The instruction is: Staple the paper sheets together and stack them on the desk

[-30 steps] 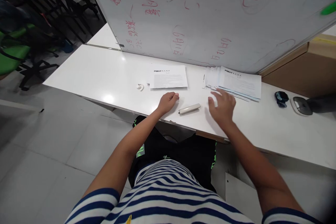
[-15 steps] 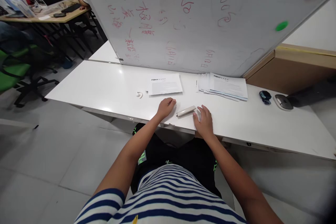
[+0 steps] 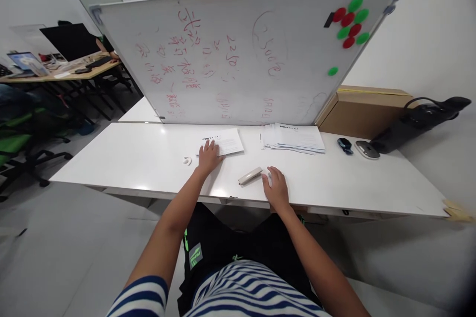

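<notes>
My left hand [image 3: 208,157] lies on the near left part of a small stack of printed paper [image 3: 231,141], its fingers stretched forward and partly covering the print. My right hand [image 3: 276,187] rests on the white desk with fingers apart and nothing in it. Just left of its fingertips lies a slim, pale stapler [image 3: 250,176], set at a slant near the desk's front edge. A small white curved piece [image 3: 187,161] sits left of my left hand; I cannot make out its kind.
A thicker pile of printed sheets [image 3: 297,138] is at the back, before a leaning whiteboard [image 3: 238,74]. To the right are a smartwatch [image 3: 345,145], a computer mouse [image 3: 367,149], a dark bottle [image 3: 412,126] and a cardboard box [image 3: 362,114].
My left hand has moved forward and left from beside the stapler onto the paper. My right hand stays beside the stapler. The view has tilted up, showing more of the whiteboard.
</notes>
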A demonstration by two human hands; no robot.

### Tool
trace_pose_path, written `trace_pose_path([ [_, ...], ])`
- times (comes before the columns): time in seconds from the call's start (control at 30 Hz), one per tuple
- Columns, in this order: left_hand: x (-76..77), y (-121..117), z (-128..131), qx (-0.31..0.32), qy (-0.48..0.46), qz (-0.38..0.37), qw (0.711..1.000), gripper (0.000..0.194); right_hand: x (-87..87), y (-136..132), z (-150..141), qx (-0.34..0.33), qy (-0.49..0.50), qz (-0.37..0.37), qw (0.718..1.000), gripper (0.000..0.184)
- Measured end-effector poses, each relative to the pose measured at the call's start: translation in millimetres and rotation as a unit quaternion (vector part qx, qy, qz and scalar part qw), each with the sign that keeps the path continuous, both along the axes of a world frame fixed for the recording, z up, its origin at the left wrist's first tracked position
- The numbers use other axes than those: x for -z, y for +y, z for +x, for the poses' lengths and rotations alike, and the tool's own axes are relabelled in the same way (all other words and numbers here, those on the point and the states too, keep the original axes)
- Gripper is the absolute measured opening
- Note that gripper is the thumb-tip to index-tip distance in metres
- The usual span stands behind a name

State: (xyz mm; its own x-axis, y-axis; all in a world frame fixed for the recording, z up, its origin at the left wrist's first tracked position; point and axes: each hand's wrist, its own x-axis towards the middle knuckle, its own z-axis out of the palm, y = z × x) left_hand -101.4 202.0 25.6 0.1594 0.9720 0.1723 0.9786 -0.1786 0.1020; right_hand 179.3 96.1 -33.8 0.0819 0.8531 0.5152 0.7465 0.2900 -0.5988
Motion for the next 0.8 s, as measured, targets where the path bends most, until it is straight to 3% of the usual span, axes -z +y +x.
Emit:
trace_pose_path([
  [0.1, -1.8, 1, -11, -0.02, 0.037, -0.014, 0.999, 0.031, 0.2, 1, 0, 0.009, 0.01, 0.004, 1.0, 0.04],
  [0.23, -11.7, -11, -14, -0.012, 0.041, -0.01, 0.999, 0.034, -0.1, 0, 0, 0.007, 0.003, 0.008, 1.0, 0.04],
  [0.37, -29.7, -31, -2, -0.009, 0.011, 0.067, 0.998, 0.036, -2.0, -2, 1, -0.007, 0.045, -0.012, 0.999, 0.04],
  [0.47, -43.7, -53, 18, 0.022, -0.013, 0.127, 0.992, 0.037, -9.3, -4, 4, -0.013, 0.153, -0.048, 0.987, 0.043],
  [0.57, -51.5, -80, 40, 0.088, -0.034, 0.166, 0.982, 0.037, -29.6, -11, 13, -0.019, 0.355, -0.117, 0.927, 0.055],
  [0.63, -50.2, -98, 52, 0.146, -0.041, 0.172, 0.973, 0.038, -49.8, -21, 20, -0.063, 0.488, -0.18, 0.852, 0.067],
  [0.7, -42.7, -114, 62, 0.209, -0.04, 0.162, 0.963, 0.039, -69.2, -34, 26, -0.138, 0.555, -0.238, 0.785, 0.075],
  [0.73, -37.3, -120, 67, 0.24, -0.038, 0.153, 0.958, 0.04, -76.3, -40, 28, -0.165, 0.566, -0.259, 0.765, 0.073],
  [0.8, -26.2, -128, 75, 0.286, -0.034, 0.126, 0.949, 0.041, -81.4, -53, 31, -0.168, 0.565, -0.293, 0.753, 0.061],
])
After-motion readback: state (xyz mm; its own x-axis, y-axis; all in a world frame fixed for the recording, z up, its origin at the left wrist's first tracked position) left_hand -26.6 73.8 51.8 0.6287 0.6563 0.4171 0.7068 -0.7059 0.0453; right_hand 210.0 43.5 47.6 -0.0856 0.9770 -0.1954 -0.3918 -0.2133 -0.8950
